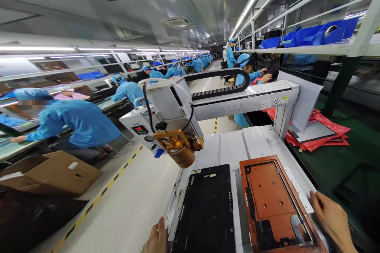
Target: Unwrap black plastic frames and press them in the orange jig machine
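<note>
A white dispensing machine with a gold-coloured head (pixel 179 150) stands in front of me. On its bed lie a black rectangular fixture (pixel 204 209) at the left and an orange fixture (pixel 268 189) with a dark-edged frame at the right. At the bottom, my left hand (pixel 156 237) rests against the left edge of the machine bed, its fingers partly cut off by the frame. My right hand (pixel 332 215) touches the bed's right edge beside the orange fixture, with thumb and fingers bent; nothing can be seen held in it.
Red wrapping with a grey panel (pixel 316 130) lies on the green bench at the right. Blue bins (pixel 320 34) stand on a shelf above. An open cardboard box (pixel 59 172) is on the floor at the left. Several people in blue work along the benches.
</note>
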Action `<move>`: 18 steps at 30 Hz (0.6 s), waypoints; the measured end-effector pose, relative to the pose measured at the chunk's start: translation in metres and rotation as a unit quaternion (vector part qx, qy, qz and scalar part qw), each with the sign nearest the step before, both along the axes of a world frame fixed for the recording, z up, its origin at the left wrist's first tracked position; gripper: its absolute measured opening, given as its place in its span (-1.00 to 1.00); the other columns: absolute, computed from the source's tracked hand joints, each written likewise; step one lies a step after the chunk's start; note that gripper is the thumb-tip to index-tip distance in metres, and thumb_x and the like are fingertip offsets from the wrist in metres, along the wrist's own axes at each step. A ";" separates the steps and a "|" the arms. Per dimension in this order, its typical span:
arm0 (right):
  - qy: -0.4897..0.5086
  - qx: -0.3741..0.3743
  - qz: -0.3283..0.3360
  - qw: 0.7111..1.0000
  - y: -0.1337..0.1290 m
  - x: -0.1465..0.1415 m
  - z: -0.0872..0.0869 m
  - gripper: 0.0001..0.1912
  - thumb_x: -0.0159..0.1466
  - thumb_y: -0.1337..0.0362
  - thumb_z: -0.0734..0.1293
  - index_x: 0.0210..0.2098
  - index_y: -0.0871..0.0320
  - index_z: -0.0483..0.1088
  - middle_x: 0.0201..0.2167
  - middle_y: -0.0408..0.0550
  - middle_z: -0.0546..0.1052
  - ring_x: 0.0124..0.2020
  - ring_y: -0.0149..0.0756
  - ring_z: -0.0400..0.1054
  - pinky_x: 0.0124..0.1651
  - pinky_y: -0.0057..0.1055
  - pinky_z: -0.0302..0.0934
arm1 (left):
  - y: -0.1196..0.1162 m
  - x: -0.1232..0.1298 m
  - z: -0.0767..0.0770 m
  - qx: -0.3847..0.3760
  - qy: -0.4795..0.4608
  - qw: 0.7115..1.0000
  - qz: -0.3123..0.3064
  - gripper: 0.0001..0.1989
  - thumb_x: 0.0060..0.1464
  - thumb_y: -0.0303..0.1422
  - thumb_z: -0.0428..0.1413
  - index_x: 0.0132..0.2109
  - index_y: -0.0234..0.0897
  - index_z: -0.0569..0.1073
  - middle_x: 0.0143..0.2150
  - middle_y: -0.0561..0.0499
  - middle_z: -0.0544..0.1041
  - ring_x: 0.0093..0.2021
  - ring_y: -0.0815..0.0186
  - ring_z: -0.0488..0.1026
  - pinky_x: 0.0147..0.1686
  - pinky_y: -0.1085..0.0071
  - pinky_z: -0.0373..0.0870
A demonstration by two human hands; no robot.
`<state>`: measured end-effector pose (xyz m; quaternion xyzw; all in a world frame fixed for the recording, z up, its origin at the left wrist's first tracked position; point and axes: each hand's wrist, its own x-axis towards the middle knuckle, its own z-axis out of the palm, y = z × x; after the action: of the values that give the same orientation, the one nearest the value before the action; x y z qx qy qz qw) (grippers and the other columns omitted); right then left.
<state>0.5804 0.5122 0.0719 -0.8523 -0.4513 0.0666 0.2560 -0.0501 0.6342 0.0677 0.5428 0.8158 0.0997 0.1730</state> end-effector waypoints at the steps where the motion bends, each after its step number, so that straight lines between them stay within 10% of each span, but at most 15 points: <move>1: 0.002 0.009 0.001 1.000 0.000 -0.001 0.002 -0.38 0.45 -0.25 0.04 -0.52 0.01 0.25 -0.55 -0.02 0.50 -0.47 -0.12 0.39 -0.32 -0.29 0.08 | 0.000 0.002 0.005 0.003 -0.028 0.999 0.029 -0.34 0.49 -0.16 -0.35 0.41 -0.42 0.36 0.34 -0.45 0.52 0.27 -0.22 0.57 0.21 -0.10 0.51; 7: 0.028 0.073 0.007 0.997 -0.001 -0.004 0.008 -0.40 0.45 -0.25 0.08 -0.49 0.03 0.27 -0.54 -0.03 0.48 -0.46 -0.16 0.37 -0.30 -0.30 0.06 | 0.006 0.029 0.069 0.153 -0.115 0.981 0.044 -0.27 0.45 0.15 -0.30 0.32 -0.27 0.41 0.40 -0.27 0.51 0.35 -0.16 0.49 0.36 -0.05 0.41; 12: 0.075 0.122 -0.013 0.990 0.005 -0.001 0.016 -0.36 0.41 -0.31 0.11 -0.53 0.05 0.20 -0.63 -0.18 0.26 -0.54 -0.28 0.20 -0.37 -0.34 0.02 | 0.007 0.107 0.112 0.202 -0.163 0.920 -0.294 -0.55 0.47 0.02 -0.03 0.13 -0.12 0.59 0.19 -0.09 0.65 0.24 0.06 0.59 0.34 0.13 0.50; 18: 0.140 0.194 -0.002 0.971 -0.009 -0.028 0.045 -0.33 0.40 -0.35 0.19 -0.55 0.05 0.13 -0.58 -0.23 0.14 -0.52 -0.35 0.10 -0.43 -0.38 -0.02 | 0.016 0.189 0.109 0.204 0.005 0.781 -0.591 -0.67 0.51 -0.26 0.03 0.25 -0.11 0.58 0.46 -0.13 0.46 0.54 -0.03 0.31 0.47 -0.15 0.42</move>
<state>0.5529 0.5030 0.1167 -0.7693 -0.4138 0.0958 0.4773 0.1392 0.6505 0.1766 0.9415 0.2967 0.1388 0.0790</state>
